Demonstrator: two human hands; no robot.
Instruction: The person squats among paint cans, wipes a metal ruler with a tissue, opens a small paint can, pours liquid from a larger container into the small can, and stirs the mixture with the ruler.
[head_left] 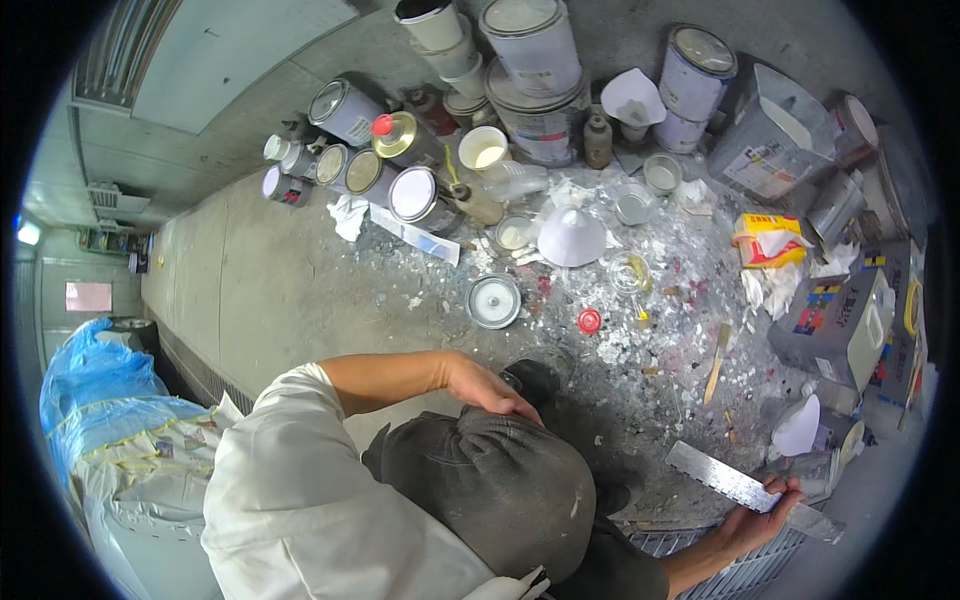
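Observation:
My right hand is closed around a flat, shiny metal strip shaped like a ruler. It slants down to the right, and one end sticks out past my fingers. Close behind that hand lies a clear plastic container. My left hand lies over the knee of my dark trousers, its fingers stretched out and nothing seen in it. Ahead of the knee, a round metal lid and a red cap are on the paint-spattered floor.
Paint cans, bottles and a white paper cone crowd the wall side. A brush, yellow tissue pack and grey jerrycan are at right. A floor grating runs beneath my right arm; blue plastic sheeting is at left.

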